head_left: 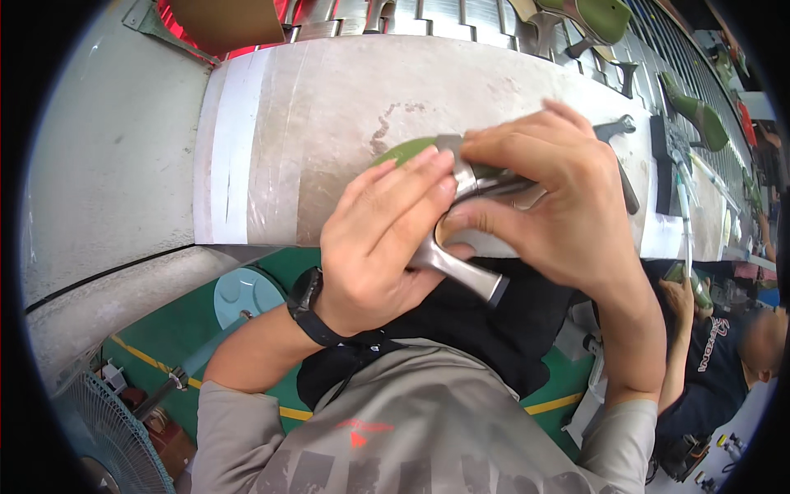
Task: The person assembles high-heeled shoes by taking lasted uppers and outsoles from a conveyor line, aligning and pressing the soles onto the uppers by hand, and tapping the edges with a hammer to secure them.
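Note:
Above the near edge of a pale worktable [329, 90], I hold a handheld appliance with a green rounded body [406, 151] and a silver-grey handle [467, 275]. The handle points down and to the right, toward me. My left hand [383, 235] is closed around the appliance, fingers laid over the body and thumb near the handle. My right hand [551, 185] grips its silver collar and a dark part from the right, thumb below and fingers above. That hand is slightly blurred, and both hands hide much of the appliance.
Beyond the table runs a slatted metal conveyor [420, 26] carrying similar green-and-silver appliances [695, 113]. A metal-headed tool [613, 128] lies right of my right hand. A light-blue round stool [247, 298] and a fan [107, 432] stand lower left. Another person [712, 362] works at right.

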The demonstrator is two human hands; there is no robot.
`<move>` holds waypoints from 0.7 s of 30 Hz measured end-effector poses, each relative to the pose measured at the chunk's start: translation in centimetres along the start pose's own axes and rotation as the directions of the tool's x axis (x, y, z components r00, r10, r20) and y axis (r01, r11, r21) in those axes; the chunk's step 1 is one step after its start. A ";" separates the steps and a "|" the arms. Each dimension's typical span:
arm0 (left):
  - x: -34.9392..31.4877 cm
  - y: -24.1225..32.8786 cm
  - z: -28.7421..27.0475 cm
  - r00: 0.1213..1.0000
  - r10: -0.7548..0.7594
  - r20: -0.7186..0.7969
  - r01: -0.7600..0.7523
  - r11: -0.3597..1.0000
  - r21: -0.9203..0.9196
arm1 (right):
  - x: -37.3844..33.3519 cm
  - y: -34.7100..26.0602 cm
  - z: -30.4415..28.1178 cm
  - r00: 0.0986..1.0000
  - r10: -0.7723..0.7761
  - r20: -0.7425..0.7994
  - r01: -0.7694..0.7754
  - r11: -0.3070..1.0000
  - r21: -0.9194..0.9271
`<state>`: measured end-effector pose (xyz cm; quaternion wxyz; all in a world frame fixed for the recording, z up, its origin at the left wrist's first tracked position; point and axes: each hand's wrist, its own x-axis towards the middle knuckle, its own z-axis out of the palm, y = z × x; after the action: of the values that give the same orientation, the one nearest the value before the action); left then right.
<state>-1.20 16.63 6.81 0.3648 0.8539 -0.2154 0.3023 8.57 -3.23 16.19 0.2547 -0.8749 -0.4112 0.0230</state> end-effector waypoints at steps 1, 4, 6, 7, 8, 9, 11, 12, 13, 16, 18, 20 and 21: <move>0.4 0.2 0.0 1.000 -0.001 0.003 0.001 1.000 -0.012 | -0.5 1.0 0.3 1.000 0.012 0.003 -0.012 1.000 -0.003; 2.3 0.7 0.1 0.974 -0.078 0.215 0.075 0.997 0.020 | -2.1 4.0 0.9 0.963 -0.228 -0.141 0.194 0.956 -0.220; 2.9 0.4 0.3 0.978 -0.046 0.204 0.041 0.999 0.028 | -1.9 4.6 1.2 0.936 -0.291 -0.198 0.235 0.935 -0.264; 2.9 0.3 0.3 0.979 -0.022 0.201 0.014 0.999 0.042 | -1.9 4.9 1.4 0.919 -0.324 -0.225 0.258 0.925 -0.278; 2.4 0.5 0.4 0.976 -0.024 0.215 0.017 0.999 0.032 | -2.1 5.1 1.9 0.904 -0.345 -0.254 0.279 0.924 -0.261; 2.2 0.2 0.5 0.977 -0.021 0.211 0.014 0.999 0.034 | -2.1 5.2 2.1 0.902 -0.344 -0.260 0.279 0.925 -0.257; 2.3 -0.2 0.8 0.977 -0.015 0.210 0.007 0.999 0.041 | -2.2 5.1 2.4 0.918 -0.318 -0.238 0.257 0.932 -0.254; 2.3 -0.2 1.0 0.976 -0.009 0.217 -0.001 0.999 0.046 | -2.3 5.2 2.3 0.916 -0.320 -0.244 0.257 0.931 -0.257; 2.3 -0.2 1.1 0.975 -0.002 0.223 -0.010 0.999 0.051 | -2.3 5.1 2.2 0.916 -0.319 -0.245 0.256 0.932 -0.255; 2.2 -0.2 1.3 0.974 0.014 0.228 -0.025 0.998 0.049 | -2.4 4.9 1.8 0.932 -0.283 -0.228 0.242 0.951 -0.191; 1.8 -0.2 1.6 0.975 0.029 0.219 -0.043 0.997 0.059 | -2.4 4.5 1.4 0.971 -0.152 -0.182 0.148 0.988 -0.037; 1.1 -0.5 1.9 0.978 0.071 0.197 -0.086 0.994 0.067 | -1.5 3.7 0.3 0.993 -0.068 -0.095 0.067 0.998 -0.012; 1.1 -0.3 2.0 0.978 0.075 0.197 -0.088 0.994 0.061 | -1.2 3.1 -0.6 1.000 0.025 -0.008 -0.025 1.000 -0.009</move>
<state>0.53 15.14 6.29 0.2996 0.8818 -0.2742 0.2396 10.14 -6.01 15.06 0.2523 -0.8812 -0.3992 0.0208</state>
